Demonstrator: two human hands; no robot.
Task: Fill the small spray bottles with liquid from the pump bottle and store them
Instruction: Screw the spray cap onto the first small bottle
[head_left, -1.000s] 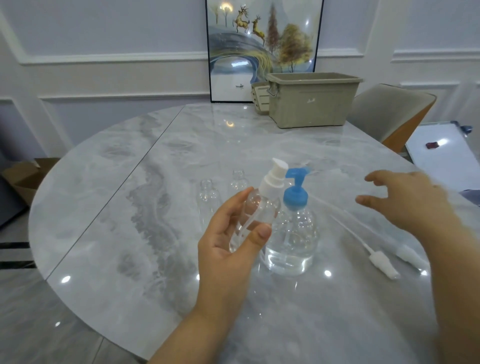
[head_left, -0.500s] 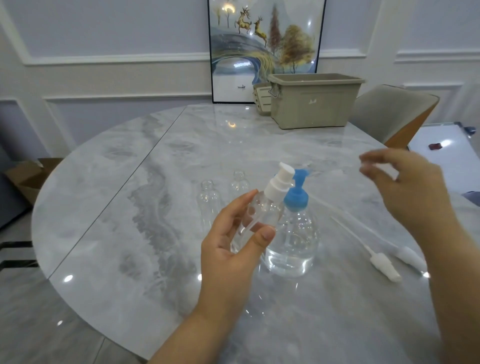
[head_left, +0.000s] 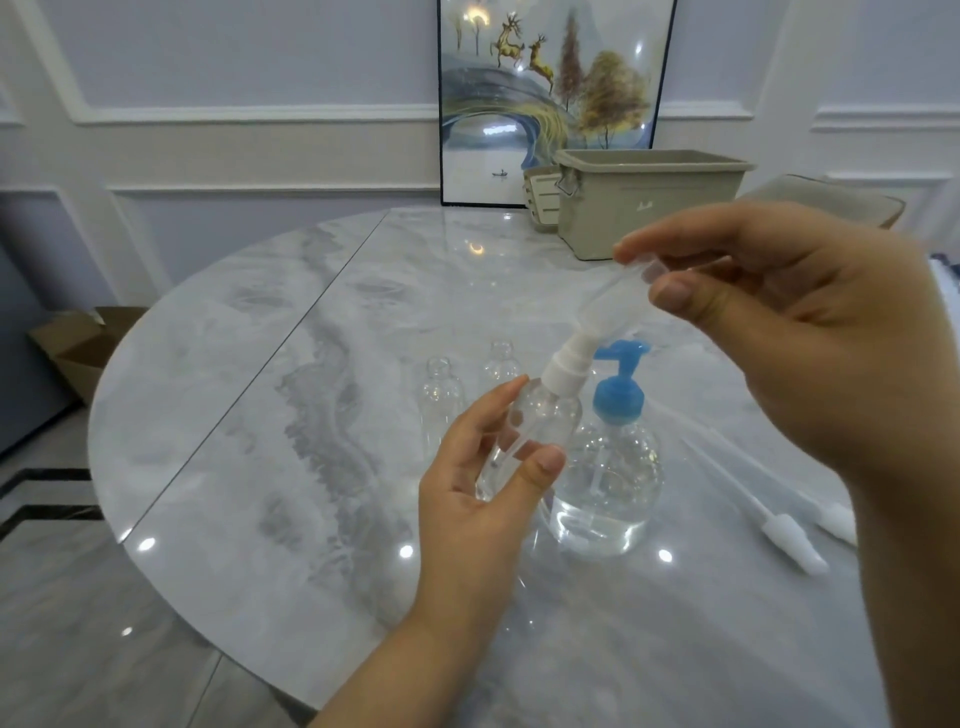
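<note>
My left hand (head_left: 478, 499) holds a small clear spray bottle (head_left: 540, 421) tilted, its white spray head (head_left: 569, 364) pointing up and right. My right hand (head_left: 800, 332) pinches a clear cap (head_left: 618, 293) between thumb and forefinger, just above that spray head. Right behind the small bottle stands the pump bottle (head_left: 608, 488) with a blue pump top (head_left: 618, 395), partly filled with clear liquid. Two more small clear bottles (head_left: 441, 395) (head_left: 500, 364) stand without tops on the marble table (head_left: 270, 415), behind my left hand.
Two white spray heads with long tubes (head_left: 789, 540) (head_left: 836, 522) lie on the table at the right. A beige storage bin (head_left: 649, 200) stands at the far edge with a small basket (head_left: 543, 197) beside it. A framed picture (head_left: 550, 98) leans on the wall.
My right hand rose from over the table at the right and came in to the left, above the spray head, now pinching the clear cap. My left hand kept hold of the small bottle.
</note>
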